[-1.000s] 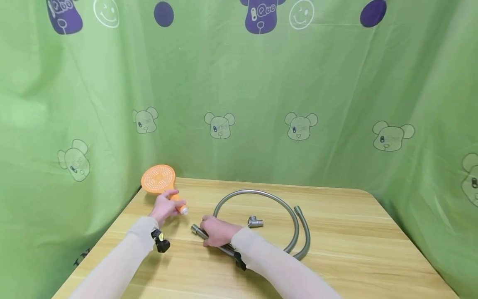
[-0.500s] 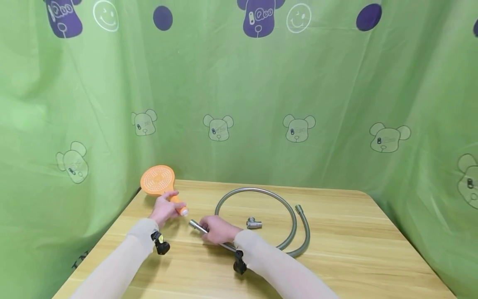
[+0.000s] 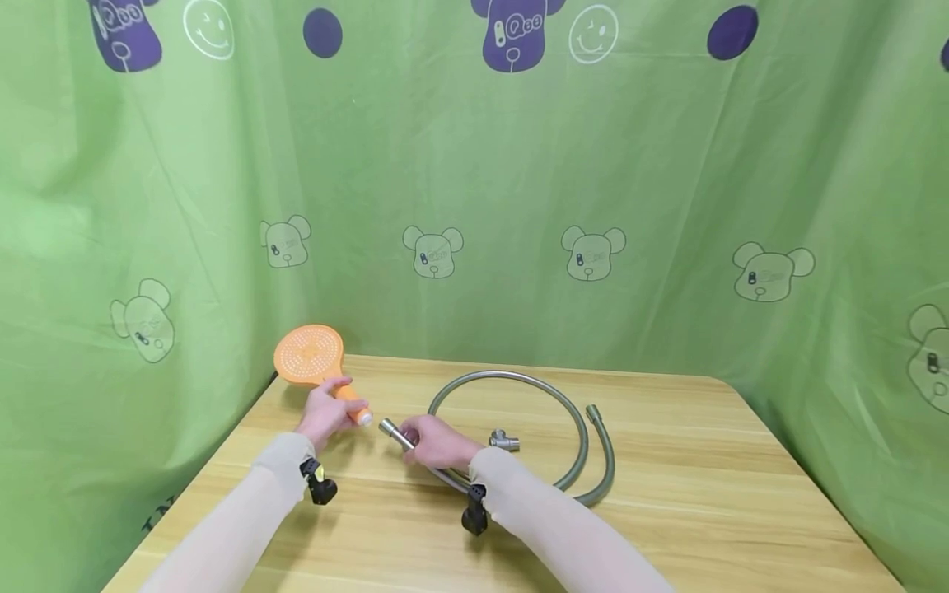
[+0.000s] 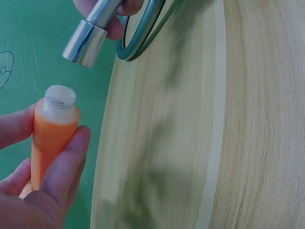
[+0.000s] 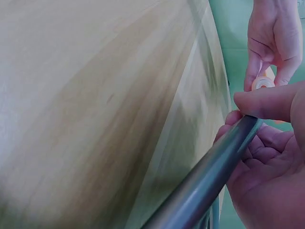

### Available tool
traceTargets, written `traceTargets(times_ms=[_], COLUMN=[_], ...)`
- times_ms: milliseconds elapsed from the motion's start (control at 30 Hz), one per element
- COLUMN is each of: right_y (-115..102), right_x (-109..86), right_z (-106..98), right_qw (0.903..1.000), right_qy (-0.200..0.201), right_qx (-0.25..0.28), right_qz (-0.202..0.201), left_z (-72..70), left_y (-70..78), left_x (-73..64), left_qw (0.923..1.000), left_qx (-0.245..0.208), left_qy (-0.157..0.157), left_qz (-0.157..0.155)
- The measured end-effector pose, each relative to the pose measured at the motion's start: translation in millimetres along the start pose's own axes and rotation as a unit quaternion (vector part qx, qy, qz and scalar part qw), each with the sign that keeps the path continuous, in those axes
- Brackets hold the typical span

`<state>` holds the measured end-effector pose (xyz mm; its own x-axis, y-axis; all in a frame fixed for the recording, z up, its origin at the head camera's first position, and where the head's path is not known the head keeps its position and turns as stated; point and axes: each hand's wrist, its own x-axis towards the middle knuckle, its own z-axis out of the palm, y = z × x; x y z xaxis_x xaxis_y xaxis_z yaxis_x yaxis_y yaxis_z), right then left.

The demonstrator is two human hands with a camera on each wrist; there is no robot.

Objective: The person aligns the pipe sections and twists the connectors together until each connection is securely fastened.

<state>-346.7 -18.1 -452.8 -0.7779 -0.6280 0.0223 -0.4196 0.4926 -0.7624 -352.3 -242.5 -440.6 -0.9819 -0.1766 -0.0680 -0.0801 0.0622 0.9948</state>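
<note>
My left hand (image 3: 326,413) grips the handle of an orange shower head (image 3: 309,354), its round perforated face turned up at the table's far left corner. In the left wrist view the handle's white threaded end (image 4: 60,98) points toward the hose. My right hand (image 3: 439,443) pinches a grey metal shower hose (image 3: 511,375) just behind its end; the thumb lies over the tube in the right wrist view. The hose's shiny metal connector (image 4: 86,43) faces the threaded end, with a small gap between them. The rest of the hose loops across the table behind the right hand.
A small chrome tee fitting (image 3: 504,441) lies inside the hose loop. The hose's other end (image 3: 593,413) rests to the right on the wooden table (image 3: 704,478). A green patterned curtain (image 3: 504,313) hangs around the back and sides.
My right hand has raised the hose end slightly off its earlier, lower position, tilting it toward the shower head. The shower head has shifted slightly left in my left hand.
</note>
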Motion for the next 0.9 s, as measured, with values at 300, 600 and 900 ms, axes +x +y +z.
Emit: traceTargets(times_ms=[300, 600, 900], right_y=[-4.8, -7.7, -9.9], right_x=[5.3, 8.7, 12.2], right_z=[1.4, 4.9, 8.7], right_qw=[0.9974, 0.9942, 0.9908], right_qy=[0.02, 0.072, 0.099], right_qx=[0.062, 0.065, 0.064], right_qz=[0.031, 0.047, 0.066], left_z=[-3.3, -4.4, -0.9], left_y=[0.6, -0.7, -0.4], left_x=[1.7, 1.7, 0.0], left_qw=[0.9999, 0.9997, 0.9996], left_qx=[0.006, 0.008, 0.015], left_qy=[0.009, 0.01, 0.017], left_qz=[0.009, 0.019, 0.015])
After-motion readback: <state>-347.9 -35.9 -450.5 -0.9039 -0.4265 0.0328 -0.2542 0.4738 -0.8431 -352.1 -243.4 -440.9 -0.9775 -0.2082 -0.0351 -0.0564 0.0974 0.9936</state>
